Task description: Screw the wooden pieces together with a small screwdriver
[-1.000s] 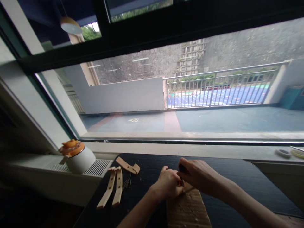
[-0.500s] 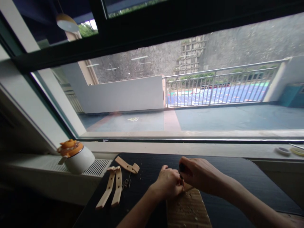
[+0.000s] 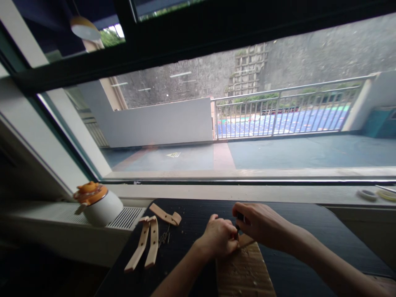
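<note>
Both my hands meet over the far end of a brown cardboard sheet [image 3: 244, 272] that lies on the black table [image 3: 309, 222]. My left hand [image 3: 218, 238] is closed and presses down at the sheet's top edge; what it grips is hidden. My right hand [image 3: 260, 225] is closed around a dark tool handle [image 3: 239, 215], whose tip points down between the two hands. Pale chips and shavings dot the cardboard.
Three flat wooden pieces [image 3: 148, 241] and a few small nails [image 3: 164, 238] lie on the table to the left. A white pot with an orange lid [image 3: 97, 202] stands on the vent by the window. Tape rolls [image 3: 368, 194] sit on the sill at the far right.
The view has drifted slightly; both hands stay together at the cardboard's top edge, shifted only a little up the frame.
</note>
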Demonstrator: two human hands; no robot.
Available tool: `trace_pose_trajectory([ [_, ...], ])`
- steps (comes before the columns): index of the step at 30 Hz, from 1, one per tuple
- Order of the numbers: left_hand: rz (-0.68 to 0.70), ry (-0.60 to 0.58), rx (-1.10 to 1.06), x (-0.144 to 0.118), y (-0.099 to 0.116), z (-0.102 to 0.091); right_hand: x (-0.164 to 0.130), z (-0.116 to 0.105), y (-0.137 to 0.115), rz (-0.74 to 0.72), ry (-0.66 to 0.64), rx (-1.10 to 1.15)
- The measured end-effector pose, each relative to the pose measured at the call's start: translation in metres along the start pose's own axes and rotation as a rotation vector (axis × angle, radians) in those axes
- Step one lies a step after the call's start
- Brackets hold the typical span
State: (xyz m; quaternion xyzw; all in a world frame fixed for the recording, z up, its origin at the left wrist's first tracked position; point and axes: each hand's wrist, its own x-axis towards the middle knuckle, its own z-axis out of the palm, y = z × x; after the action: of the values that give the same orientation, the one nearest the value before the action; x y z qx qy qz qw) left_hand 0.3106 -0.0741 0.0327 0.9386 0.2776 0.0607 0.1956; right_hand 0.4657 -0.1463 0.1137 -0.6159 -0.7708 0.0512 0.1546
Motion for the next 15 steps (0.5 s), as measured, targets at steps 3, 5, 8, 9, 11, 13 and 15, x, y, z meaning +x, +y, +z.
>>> trace_pose_trajectory([
  [3,0.010,0.019,0.024,0.001,-0.001,0.002,0.002,0.003,0.000,0.011,-0.004,-0.034],
  [5,0.018,0.020,0.031,0.001,0.000,0.001,0.003,0.004,-0.002,0.017,-0.006,-0.059],
  [8,0.008,0.009,0.010,0.000,0.003,-0.003,0.004,0.002,-0.007,-0.004,-0.013,-0.075],
  [9,0.000,0.010,0.003,-0.001,0.004,-0.004,0.004,0.001,-0.008,-0.021,-0.015,-0.073],
  [11,-0.004,0.019,-0.007,-0.002,0.006,-0.006,0.004,-0.002,-0.011,-0.062,-0.021,-0.059],
  [13,0.005,0.029,-0.008,-0.003,0.007,-0.006,0.003,-0.004,-0.012,-0.092,-0.027,-0.047],
  [15,0.009,0.029,0.002,-0.002,0.006,-0.004,0.003,-0.004,-0.012,-0.098,-0.033,-0.048],
])
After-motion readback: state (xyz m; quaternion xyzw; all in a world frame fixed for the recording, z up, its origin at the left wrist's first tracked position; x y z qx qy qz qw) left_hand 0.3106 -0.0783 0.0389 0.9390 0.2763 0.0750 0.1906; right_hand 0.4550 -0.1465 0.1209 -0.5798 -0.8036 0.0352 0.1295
